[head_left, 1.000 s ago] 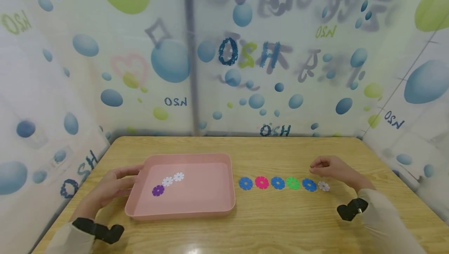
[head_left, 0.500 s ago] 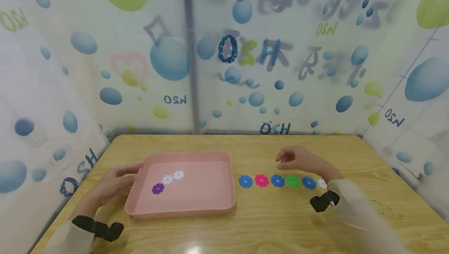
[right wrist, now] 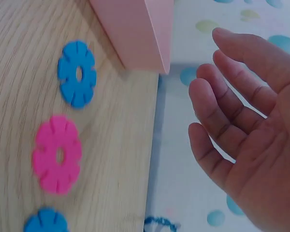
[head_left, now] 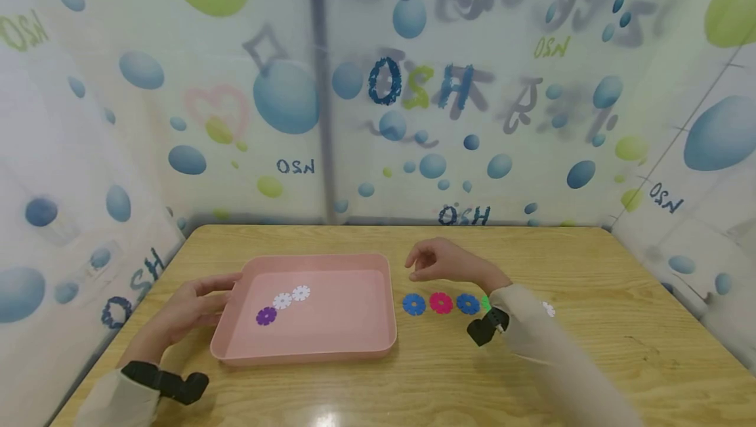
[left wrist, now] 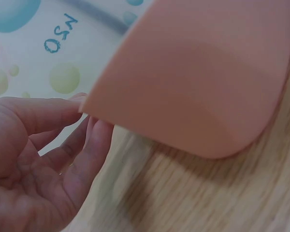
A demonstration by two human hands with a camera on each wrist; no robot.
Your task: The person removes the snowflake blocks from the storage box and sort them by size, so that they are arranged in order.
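Behind the wood-grain tabletop [head_left: 437, 387], the far backdrop [head_left: 357, 151] carries blue and green bubbles [head_left: 286, 99], H2O lettering [head_left: 420, 86] (it reads mirrored), a blurry grey vertical band [head_left: 321, 119] left of centre and, farther left, a faint pink heart [head_left: 218, 100]

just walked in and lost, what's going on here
A person's left grip touches the edge of a pink tray, where two white discs and a purple disc lie in a slanting line. Their right grip hangs, holding nothing, above the table by the tray's right side. There, a row runs: blue disc, pink disc, second blue disc, partly hidden green disc and, past the right sleeve, white disc.
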